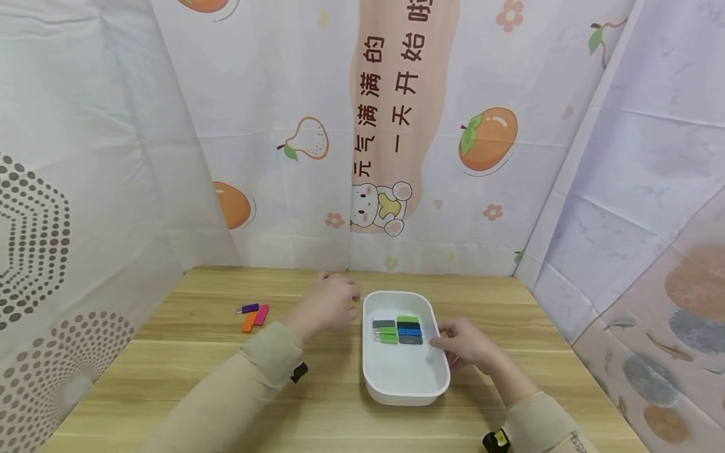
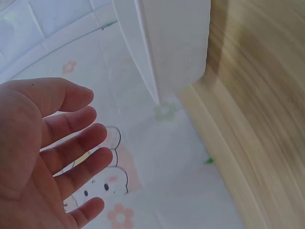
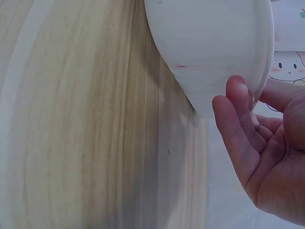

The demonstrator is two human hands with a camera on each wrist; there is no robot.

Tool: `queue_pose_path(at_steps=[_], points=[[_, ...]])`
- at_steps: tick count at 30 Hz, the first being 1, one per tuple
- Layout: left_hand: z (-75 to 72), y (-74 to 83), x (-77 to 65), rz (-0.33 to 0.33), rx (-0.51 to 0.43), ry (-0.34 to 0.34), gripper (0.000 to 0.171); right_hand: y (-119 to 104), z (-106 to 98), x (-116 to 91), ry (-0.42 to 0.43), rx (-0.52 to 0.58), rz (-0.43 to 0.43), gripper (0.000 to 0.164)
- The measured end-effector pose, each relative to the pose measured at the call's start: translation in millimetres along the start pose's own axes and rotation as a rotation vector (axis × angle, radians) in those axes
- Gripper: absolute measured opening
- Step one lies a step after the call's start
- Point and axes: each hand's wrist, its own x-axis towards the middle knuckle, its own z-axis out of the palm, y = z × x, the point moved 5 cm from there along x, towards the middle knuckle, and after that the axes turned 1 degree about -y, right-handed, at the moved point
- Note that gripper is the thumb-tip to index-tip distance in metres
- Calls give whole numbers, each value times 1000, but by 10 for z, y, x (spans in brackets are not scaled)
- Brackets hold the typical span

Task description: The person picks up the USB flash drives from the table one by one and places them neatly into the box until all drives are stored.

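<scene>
A white plastic bin (image 1: 406, 377) stands on the wooden table with several USB flash drives (image 1: 410, 331) in two columns inside, coloured green, grey, black and blue. My right hand (image 1: 467, 345) grips the bin's right rim, thumb over the edge and fingertips against the outer wall, as the right wrist view shows. Just left of the bin, my left hand (image 1: 327, 303) hovers with fingers loosely bent and nothing in it; the left wrist view shows its bare palm side. Farther left on the table lie a purple flash drive (image 1: 248, 308), a pink one (image 1: 262, 314) and an orange one (image 1: 249, 322).
The wooden table (image 1: 192, 377) ends at the back against a printed white curtain (image 1: 272, 189). More curtains hang along its left and right sides. Black wrist straps (image 1: 496, 441) show at both sleeves.
</scene>
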Motion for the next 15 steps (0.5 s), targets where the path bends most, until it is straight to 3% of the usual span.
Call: queue_pose_path(at_steps=[15], points=[[-174,-504,-311,-71,-44,34,22,-31,-4,-28,0,-8,-5,38]])
